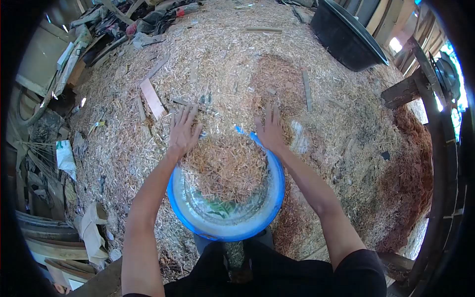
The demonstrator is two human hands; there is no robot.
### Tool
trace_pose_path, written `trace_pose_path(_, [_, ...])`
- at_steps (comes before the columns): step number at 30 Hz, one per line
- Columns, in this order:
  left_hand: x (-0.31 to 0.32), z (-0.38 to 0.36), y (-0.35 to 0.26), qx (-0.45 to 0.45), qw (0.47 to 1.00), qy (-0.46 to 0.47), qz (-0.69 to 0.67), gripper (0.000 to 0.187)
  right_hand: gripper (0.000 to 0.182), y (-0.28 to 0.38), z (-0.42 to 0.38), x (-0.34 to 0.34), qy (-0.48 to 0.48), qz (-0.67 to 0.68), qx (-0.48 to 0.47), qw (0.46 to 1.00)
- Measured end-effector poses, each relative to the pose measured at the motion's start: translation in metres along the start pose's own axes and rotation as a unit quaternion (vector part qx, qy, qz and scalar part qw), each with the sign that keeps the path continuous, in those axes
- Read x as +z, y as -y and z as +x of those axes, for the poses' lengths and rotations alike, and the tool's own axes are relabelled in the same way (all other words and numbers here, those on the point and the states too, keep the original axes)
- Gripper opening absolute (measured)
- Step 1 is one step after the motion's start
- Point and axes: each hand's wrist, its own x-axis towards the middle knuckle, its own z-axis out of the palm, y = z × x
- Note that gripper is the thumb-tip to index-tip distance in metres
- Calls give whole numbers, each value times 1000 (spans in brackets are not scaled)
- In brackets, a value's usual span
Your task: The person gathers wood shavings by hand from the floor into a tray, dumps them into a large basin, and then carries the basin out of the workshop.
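Note:
A basin with a blue rim (283, 185) stands at my feet, pale inside with a green pattern on its bottom. A heap of wood shavings (227, 166) fills its far half and spills over the far rim. My left hand (184, 129) lies palm down on the shavings beyond the rim's far left, fingers spread. On the far right, my right hand (270, 127) rests at the blue rim with its fingers stretched forward onto the shavings. Neither hand holds anything.
Shavings cover the whole floor. A flat board (153, 99) and a thin stick (307, 90) lie ahead. At the back right is a large black tub (346, 37). A wooden post (443, 198) stands on the right; scrap wood (54, 245) is piled on the left.

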Motion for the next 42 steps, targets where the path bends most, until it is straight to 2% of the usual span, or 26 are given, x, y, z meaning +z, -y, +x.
trace_pose_path(1, [2, 8, 1, 21, 1000, 5, 10, 65, 79, 6, 9, 5, 2, -5, 28, 1000])
trace_pose_path(7, [30, 44, -3, 1, 999, 50, -9, 84, 86, 39, 48, 29, 11, -48, 143, 989])
trace_pose_path(10, [36, 56, -5, -25, 996, 87, 23, 87, 88, 52, 57, 38, 29, 14, 131, 991])
trace_pose_path(13, [42, 70, -5, -7, 998, 57, -5, 89, 88, 63, 68, 44, 9, 27, 138, 990])
trace_pose_path(15, [51, 82, 0, 29, 999, -22, -12, 72, 88, 65, 71, 49, 3, 40, 127, 991])
trace_pose_path(16, [55, 91, 5, 26, 999, -20, -13, 72, 87, 66, 71, 50, -7, 52, 116, 992])
trace_pose_path(18, [61, 111, 12, 1, 991, -131, -31, 51, 86, 64, 72, 48, -10, 72, 113, 991])
trace_pose_path(19, [63, 119, 13, -3, 991, -129, -34, 51, 85, 62, 71, 47, -14, 94, 108, 990])
trace_pose_path(21, [57, 133, 15, -76, 983, -165, -28, 35, 83, 51, 74, 52, -40, 119, 77, 989])
trace_pose_path(23, [54, 138, 17, -62, 982, -178, 5, 38, 81, 49, 80, 53, -70, 149, 49, 985])
trace_pose_path(25, [55, 132, 5, -108, 952, -287, 20, 44, 77, 54, 83, 50, -80, 149, 31, 985])
trace_pose_path(26, [54, 125, -4, -106, 952, -285, 20, 44, 77, 55, 86, 53, -81, 150, 34, 985])
trace_pose_path(28, [53, 105, -20, -182, 981, -38, -60, 50, 72, 57, 91, 57, -75, 230, -68, 968])
trace_pose_path(29, [63, 98, -20, -182, 981, -36, -62, 50, 72, 57, 91, 57, -74, 229, -66, 968])
trace_pose_path(31, [88, 86, -14, -107, 977, -128, -130, 57, 65, 62, 90, 56, -59, 133, -145, 979])
trace_pose_path(32, [87, 86, -13, -109, 978, -125, -129, 57, 65, 63, 91, 54, -57, 135, -142, 979])
trace_pose_path(34, [83, 96, -9, -67, 982, -105, -140, 65, 64, 57, 105, 47, -96, 4, -77, 992])
trace_pose_path(37, [82, 114, 1, -91, 990, -65, -80, 71, 62, 38, 135, 54, -129, -62, -68, 987])
trace_pose_path(38, [82, 119, 3, -94, 990, -67, -81, 71, 62, 40, 142, 56, -127, -63, -71, 987])
trace_pose_path(40, [82, 127, 5, -103, 987, -60, -105, 73, 61, 43, 152, 61, -50, -38, -66, 996])
trace_pose_path(42, [83, 128, 7, -104, 985, -51, -125, 72, 60, 56, 150, 63, -42, -20, -69, 997])
